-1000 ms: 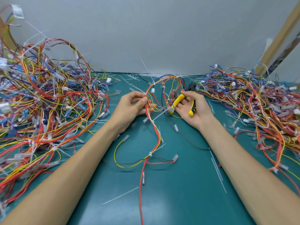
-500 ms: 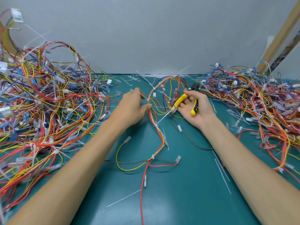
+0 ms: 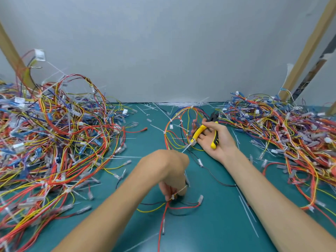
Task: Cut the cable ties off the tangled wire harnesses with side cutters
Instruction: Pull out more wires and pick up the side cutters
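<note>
- The left hand (image 3: 167, 171) hangs over the middle of the mat (image 3: 209, 230), back up and wrist bent, with its fingers pointing down toward the near edge.
- Its fingertips pinch the harness (image 3: 170, 142) at a white tie (image 3: 179, 190), where red, yellow and black wires come together.
- Just below the pinch the wires fan out flat on the mat: a red one runs toward the near edge, a yellow one curves left, and a red one ends right in a clear connector (image 3: 200, 198).
- From the pinch the harness runs away under the left hand to a tall loop at the far middle of the mat. More white ties sit on this loop.
- The right hand (image 3: 218, 142) lies palm up on the mat, right of the loop and touching its wires.
- It holds the cutters (image 3: 205, 131): the fingers curl round one yellow handle, the other yellow-and-black handle lies across the palm, and the thumb rests near the pivot.
- The cutters' dark head points to the far side, above the hand. I cannot tell whether the blades are apart.
- A large pile (image 3: 54, 135) of tangled wires with ties and connectors fills the left side. A second heap (image 3: 283, 135) fills the right side.
- Thin white scraps (image 3: 248, 214) of cut tie lie scattered on the mat, many bunched along the far edge.
- A grey wall (image 3: 163, 42) stands behind the mat, with slanted wooden posts (image 3: 309, 46) at the left and right.
</note>
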`<state>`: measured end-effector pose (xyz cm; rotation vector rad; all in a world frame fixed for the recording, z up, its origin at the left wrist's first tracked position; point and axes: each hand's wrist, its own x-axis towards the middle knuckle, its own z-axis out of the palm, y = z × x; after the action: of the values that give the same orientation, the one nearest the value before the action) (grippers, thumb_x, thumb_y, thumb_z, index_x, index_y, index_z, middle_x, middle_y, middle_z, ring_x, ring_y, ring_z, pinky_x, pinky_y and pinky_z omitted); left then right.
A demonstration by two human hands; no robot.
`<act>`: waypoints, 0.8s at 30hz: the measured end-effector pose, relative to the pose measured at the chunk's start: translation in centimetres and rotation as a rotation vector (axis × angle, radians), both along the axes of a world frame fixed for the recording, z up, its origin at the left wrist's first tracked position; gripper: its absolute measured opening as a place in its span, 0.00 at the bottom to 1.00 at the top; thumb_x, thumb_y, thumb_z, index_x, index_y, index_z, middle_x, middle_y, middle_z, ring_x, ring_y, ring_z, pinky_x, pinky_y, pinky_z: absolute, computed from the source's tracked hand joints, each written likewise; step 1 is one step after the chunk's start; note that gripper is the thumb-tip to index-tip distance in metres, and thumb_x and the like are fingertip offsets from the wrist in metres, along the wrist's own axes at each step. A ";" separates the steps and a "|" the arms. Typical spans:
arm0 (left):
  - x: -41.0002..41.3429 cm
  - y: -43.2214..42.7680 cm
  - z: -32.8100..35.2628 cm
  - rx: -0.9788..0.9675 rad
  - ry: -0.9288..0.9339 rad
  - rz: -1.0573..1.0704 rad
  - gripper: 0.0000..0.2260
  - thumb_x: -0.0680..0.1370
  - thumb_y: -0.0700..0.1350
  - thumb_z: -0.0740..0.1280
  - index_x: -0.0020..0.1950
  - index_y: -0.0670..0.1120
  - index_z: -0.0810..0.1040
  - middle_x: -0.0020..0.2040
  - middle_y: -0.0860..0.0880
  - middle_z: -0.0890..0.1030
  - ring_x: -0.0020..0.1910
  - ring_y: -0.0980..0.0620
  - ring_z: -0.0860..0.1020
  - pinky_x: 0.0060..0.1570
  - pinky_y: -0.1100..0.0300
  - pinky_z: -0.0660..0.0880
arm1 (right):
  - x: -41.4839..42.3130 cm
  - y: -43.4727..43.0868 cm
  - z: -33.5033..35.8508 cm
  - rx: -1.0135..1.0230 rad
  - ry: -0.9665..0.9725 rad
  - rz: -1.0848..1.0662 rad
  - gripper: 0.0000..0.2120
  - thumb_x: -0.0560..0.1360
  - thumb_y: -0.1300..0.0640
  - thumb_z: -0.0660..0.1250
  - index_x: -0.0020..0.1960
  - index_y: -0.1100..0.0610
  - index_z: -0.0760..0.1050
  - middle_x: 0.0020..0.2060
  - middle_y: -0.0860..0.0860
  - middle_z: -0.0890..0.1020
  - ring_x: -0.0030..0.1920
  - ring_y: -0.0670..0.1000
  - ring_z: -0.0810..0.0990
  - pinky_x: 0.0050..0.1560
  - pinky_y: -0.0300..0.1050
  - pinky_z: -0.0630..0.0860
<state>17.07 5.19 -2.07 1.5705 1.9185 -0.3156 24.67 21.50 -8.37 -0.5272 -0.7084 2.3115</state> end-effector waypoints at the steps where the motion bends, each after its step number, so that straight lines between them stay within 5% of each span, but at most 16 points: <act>1: -0.2 0.0 0.0 -0.013 -0.008 -0.023 0.09 0.75 0.46 0.68 0.37 0.45 0.80 0.37 0.52 0.85 0.36 0.57 0.83 0.46 0.61 0.79 | -0.1 0.0 0.0 0.004 -0.004 0.005 0.05 0.74 0.66 0.63 0.46 0.58 0.71 0.46 0.61 0.79 0.44 0.57 0.83 0.44 0.49 0.80; 3: -0.7 0.0 -0.1 -0.037 -0.108 -0.022 0.08 0.77 0.47 0.67 0.41 0.45 0.82 0.41 0.49 0.86 0.33 0.57 0.82 0.50 0.60 0.79 | -0.1 -0.1 0.0 0.016 -0.012 0.012 0.05 0.74 0.67 0.62 0.46 0.58 0.71 0.47 0.61 0.79 0.44 0.58 0.83 0.46 0.50 0.79; 7: -2.7 -0.2 0.3 0.017 -0.569 0.142 0.12 0.82 0.44 0.63 0.45 0.37 0.78 0.44 0.38 0.84 0.30 0.53 0.82 0.34 0.66 0.78 | -0.2 0.1 0.0 0.024 -0.021 0.011 0.05 0.74 0.67 0.61 0.46 0.58 0.71 0.49 0.61 0.78 0.44 0.57 0.83 0.49 0.51 0.77; 13: -4.4 -0.1 0.1 0.193 -1.031 0.403 0.09 0.80 0.44 0.64 0.46 0.39 0.76 0.36 0.45 0.83 0.35 0.49 0.84 0.34 0.65 0.79 | -0.3 0.0 0.0 0.021 -0.023 0.013 0.05 0.75 0.67 0.61 0.46 0.58 0.72 0.48 0.61 0.78 0.44 0.57 0.83 0.49 0.51 0.78; 24: -4.0 0.0 -0.6 0.166 -1.163 0.431 0.09 0.80 0.42 0.64 0.43 0.38 0.76 0.36 0.45 0.83 0.35 0.51 0.84 0.36 0.68 0.78 | -0.4 0.1 0.0 0.020 -0.036 0.015 0.05 0.75 0.67 0.62 0.47 0.59 0.71 0.47 0.61 0.78 0.44 0.58 0.82 0.47 0.52 0.78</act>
<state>13.05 5.19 -2.66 0.9759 1.2551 0.7960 24.26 21.58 -8.41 -0.5576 -0.7545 2.3112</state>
